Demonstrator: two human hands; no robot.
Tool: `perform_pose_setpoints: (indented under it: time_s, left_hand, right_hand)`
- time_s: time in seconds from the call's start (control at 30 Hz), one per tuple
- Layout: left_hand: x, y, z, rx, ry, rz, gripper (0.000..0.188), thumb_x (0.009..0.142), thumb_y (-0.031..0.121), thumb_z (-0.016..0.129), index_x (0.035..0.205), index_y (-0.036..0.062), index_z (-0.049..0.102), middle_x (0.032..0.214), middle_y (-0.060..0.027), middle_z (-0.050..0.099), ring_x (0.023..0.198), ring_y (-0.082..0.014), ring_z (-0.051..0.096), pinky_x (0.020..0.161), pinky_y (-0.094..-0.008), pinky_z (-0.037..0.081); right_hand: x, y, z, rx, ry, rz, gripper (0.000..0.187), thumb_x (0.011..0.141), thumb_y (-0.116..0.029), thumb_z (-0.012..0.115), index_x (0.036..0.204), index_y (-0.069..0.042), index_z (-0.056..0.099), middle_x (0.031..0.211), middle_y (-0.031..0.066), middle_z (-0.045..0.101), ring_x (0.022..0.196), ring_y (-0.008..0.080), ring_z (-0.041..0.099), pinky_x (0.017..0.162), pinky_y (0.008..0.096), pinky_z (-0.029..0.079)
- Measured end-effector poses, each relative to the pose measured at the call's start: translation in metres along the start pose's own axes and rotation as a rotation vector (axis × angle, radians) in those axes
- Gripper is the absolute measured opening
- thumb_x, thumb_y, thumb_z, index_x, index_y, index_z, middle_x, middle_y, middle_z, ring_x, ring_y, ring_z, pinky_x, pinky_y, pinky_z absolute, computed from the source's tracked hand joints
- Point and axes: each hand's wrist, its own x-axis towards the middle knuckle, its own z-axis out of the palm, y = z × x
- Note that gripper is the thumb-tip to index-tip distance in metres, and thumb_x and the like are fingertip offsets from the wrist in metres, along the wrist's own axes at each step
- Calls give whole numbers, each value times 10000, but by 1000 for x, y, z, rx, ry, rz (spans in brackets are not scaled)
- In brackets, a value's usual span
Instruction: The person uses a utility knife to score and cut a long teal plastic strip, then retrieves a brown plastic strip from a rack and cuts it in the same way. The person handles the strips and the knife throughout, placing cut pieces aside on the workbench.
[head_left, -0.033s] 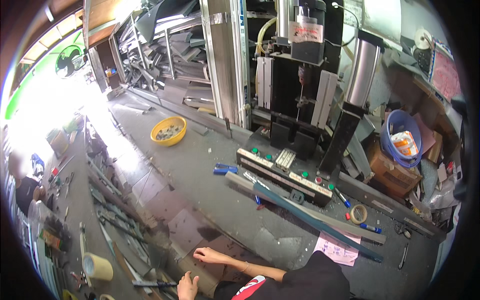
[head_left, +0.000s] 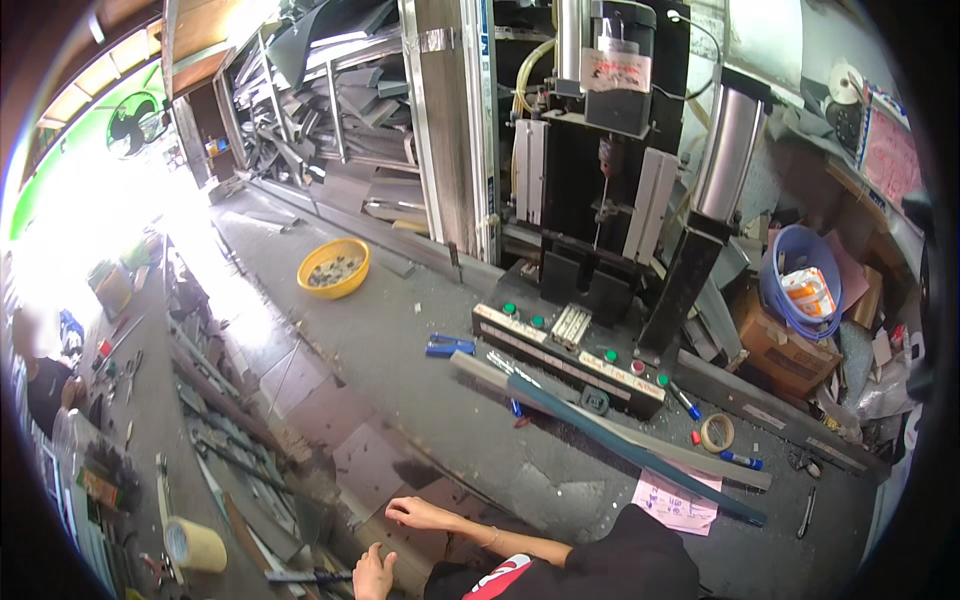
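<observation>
Where your forearms come in at the lower edge, your right hand [head_left: 418, 513] lies flat on the grey bench top [head_left: 420, 340], fingers loosely spread, gripping nothing; a thin bracelet shows at the wrist. Your left hand [head_left: 372, 577] sits just below it and is half cut off by the frame edge, so you cannot tell whether it grips anything. A dark rod [head_left: 305, 576] lies just to its left, touching or nearly so; which, the picture does not show. Your dark sleeve hides the bench right of the wrists.

Flat dark plates [head_left: 370, 460] lie under and just beyond your right hand. Left of your left hand a tape roll [head_left: 192, 545] stands among cluttered long bars, blurred there. Right of your right hand lies a pink paper [head_left: 675, 505], its corner under a long teal bar [head_left: 640, 450] that runs diagonally. Past that bar sit a small tape ring [head_left: 716, 432] and blue markers [head_left: 740, 460]. Farther off stands the press [head_left: 600, 200] with its button panel [head_left: 570, 355], a blue clamp [head_left: 450, 346] left of it. Well beyond is a yellow bowl [head_left: 334, 268], contents too small to name. At the far left edge a person [head_left: 45, 385] is blurred.
</observation>
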Motion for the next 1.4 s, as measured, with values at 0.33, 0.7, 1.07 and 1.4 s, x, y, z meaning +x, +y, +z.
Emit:
perform_pose_setpoints:
  time_s: [0.33, 0.7, 1.07, 1.4]
  left_hand:
    - [166, 25, -104, -218, 2, 602, 397, 937, 301, 468, 1232, 38, 506, 1155, -199, 568, 1087, -374, 512, 916, -402, 416]
    - [265, 95, -177, -367, 349, 987, 152, 865, 131, 570, 984, 86, 654, 798, -78, 610, 752, -252, 565, 703, -359, 427]
    - [185, 173, -27, -474, -311, 1248, 172, 888, 86, 545, 1042, 81, 621, 771, -86, 646, 733, -281, 623, 661, -355, 488]
    - [85, 203, 100, -197, 61, 905, 189, 937, 172, 493, 858, 97, 647, 632, -94, 617, 481, -272, 568, 459, -337, 428]
  right_hand:
    - [23, 56, -57, 90, 93, 405, 436, 935, -425, 456, 1079, -30, 569, 870, 31, 595, 764, 116, 551, 685, 287, 464]
    - [8, 42, -65, 181, -42, 557, 542, 951, -480, 420, 1304, -70, 466, 893, 27, 576, 790, 122, 521, 733, 265, 448]
    - [-153, -68, -85, 488, 134, 419, 401, 981, -321, 441, 1278, -59, 506, 891, -13, 556, 826, 72, 485, 781, 232, 418]
    - [-389, -101, -148, 375, 297, 135, 366, 964, -277, 490, 1263, -66, 509, 884, 8, 584, 835, 79, 529, 758, 226, 440]
